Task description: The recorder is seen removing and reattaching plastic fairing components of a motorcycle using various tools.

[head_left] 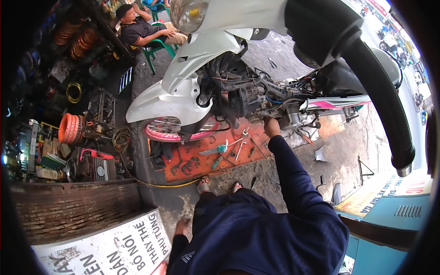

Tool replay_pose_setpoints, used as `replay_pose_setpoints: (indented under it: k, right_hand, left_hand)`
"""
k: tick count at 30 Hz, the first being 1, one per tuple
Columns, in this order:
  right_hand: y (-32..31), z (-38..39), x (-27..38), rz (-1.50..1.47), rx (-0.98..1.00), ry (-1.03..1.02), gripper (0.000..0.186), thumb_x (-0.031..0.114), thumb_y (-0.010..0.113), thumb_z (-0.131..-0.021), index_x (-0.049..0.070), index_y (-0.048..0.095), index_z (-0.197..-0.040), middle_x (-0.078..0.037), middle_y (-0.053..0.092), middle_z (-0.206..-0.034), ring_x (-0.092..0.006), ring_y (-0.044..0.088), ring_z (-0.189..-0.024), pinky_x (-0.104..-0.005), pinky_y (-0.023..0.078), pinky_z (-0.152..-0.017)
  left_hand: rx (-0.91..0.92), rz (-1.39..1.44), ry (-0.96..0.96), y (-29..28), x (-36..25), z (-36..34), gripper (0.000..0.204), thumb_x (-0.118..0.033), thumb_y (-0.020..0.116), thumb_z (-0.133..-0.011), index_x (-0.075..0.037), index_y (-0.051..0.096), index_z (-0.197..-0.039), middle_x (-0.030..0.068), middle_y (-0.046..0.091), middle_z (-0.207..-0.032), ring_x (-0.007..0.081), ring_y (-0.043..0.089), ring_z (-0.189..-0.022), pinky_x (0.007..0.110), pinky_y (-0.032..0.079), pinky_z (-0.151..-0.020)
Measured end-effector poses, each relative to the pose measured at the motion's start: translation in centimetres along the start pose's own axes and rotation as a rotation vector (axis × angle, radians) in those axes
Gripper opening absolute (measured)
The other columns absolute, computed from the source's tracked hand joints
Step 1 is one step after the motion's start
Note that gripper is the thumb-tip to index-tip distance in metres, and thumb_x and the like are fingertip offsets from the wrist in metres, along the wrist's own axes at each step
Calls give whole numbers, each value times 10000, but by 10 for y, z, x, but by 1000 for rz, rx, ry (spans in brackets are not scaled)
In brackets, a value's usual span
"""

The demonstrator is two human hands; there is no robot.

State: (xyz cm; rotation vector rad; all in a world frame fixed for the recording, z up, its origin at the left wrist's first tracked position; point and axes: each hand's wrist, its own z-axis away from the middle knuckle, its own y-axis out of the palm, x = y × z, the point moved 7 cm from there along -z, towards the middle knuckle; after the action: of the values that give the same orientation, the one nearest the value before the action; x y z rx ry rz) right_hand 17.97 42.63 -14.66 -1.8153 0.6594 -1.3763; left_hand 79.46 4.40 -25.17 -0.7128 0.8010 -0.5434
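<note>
A white and pink motorbike [151,107] stands before me with its side panels off and its engine [250,101] bare. My right hand [272,128] reaches out to the underside of the engine, its fingers closed against the metal; what they grip is hidden. Down by my left leg hangs my left hand [182,226], away from the bike, its fingers too small and dark to read. Below the engine lies an orange-red mat [183,160] bearing several tools, among them a fan of hex keys with a teal holder [222,148] and a green-handled screwdriver [216,163].
A black handlebar grip [387,96] juts in close at the right. A yellow hose [172,185] crosses the ground by my feet. Parts shelves and orange rings [69,128] fill the left side. Another person sits on a green chair [158,49] at the back.
</note>
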Motion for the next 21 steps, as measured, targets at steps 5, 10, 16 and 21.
replay_pose_setpoints:
  k: [5,10,16,21]
  right_hand:
    - [-21,24,-1,66,50,195,353,141,639,-778,-4,575,-1093,-250,647,-937,-426,609,-886,-475,491,-767]
    - [-100,21,70,-410,-423,163,304,157,655,-820,1,595,-1074,-154,679,-855,-267,669,-743,-356,518,-678]
    - [-61,-6,2,-1551,-394,769,240,283,644,-881,53,583,-846,-54,637,-749,-199,626,-649,-325,492,-552]
    - [-22,-14,-17,-1377,-189,917,290,317,673,-856,40,610,-910,-57,620,-740,-216,617,-651,-386,470,-530]
  left_hand:
    - [-161,246,-30,-130,-155,-121,382,-343,591,-903,-18,578,-1103,149,666,-960,303,649,-879,395,501,-788]
    - [-554,546,530,-285,-361,-117,291,-281,646,-882,-25,628,-1020,65,653,-882,153,619,-809,293,475,-736]
    - [-712,745,927,-387,-526,-107,295,-287,653,-881,5,640,-918,65,666,-776,138,635,-696,249,488,-651]
    - [-251,670,484,-310,-551,-193,379,-320,661,-873,50,634,-796,76,641,-656,174,660,-537,270,485,-460]
